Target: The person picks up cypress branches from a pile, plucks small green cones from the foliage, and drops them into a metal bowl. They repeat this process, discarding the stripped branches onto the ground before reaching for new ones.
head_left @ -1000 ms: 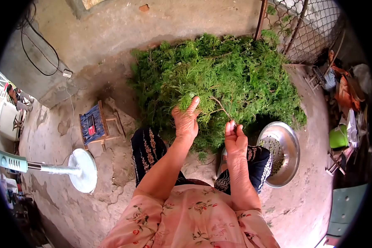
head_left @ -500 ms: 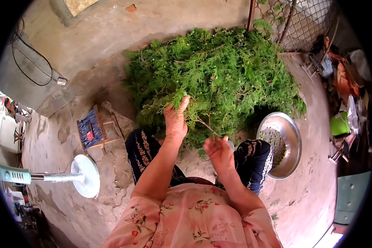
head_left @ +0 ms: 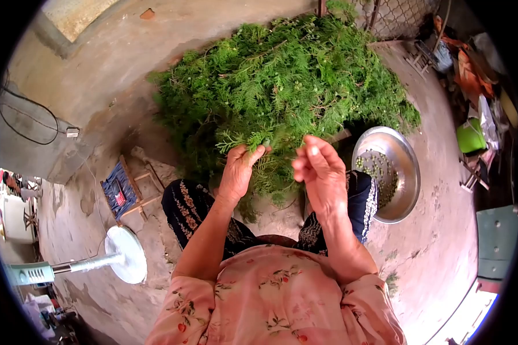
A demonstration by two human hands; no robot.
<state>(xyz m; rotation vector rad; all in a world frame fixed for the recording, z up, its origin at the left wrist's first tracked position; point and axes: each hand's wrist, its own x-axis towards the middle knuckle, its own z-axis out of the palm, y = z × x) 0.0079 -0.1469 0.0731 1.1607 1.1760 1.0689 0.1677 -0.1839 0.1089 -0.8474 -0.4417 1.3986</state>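
Observation:
My left hand (head_left: 239, 172) is closed on a green conifer sprig (head_left: 231, 140); its flat, scaly leaves fan out past the thumb and fingers. A small pale green berry-like cone shows by the thumb tip. To its right, my right hand (head_left: 323, 178) is raised with fingers curled in towards the thumb, apart from the sprig. Whatever lies between those fingertips, if anything, is hidden. Both hands are in front of a large heap of cut conifer branches (head_left: 282, 80) on the floor. Beside my right knee a metal basin (head_left: 407, 172) holds many small green cones (head_left: 380, 169).
A small wooden folding stool (head_left: 135, 187) with a blue seat stands at left, a phone-like red item on it. Nearer is a standing fan's round white base (head_left: 126, 256). Along the right lie a bright green container (head_left: 471, 135), bags and a grey-green cabinet (head_left: 496, 244).
My right hand has left the sprig's stem and risen, its fingers curled. The left hand still grips greenery. The whole view has shifted, with the heap and basin higher in it.

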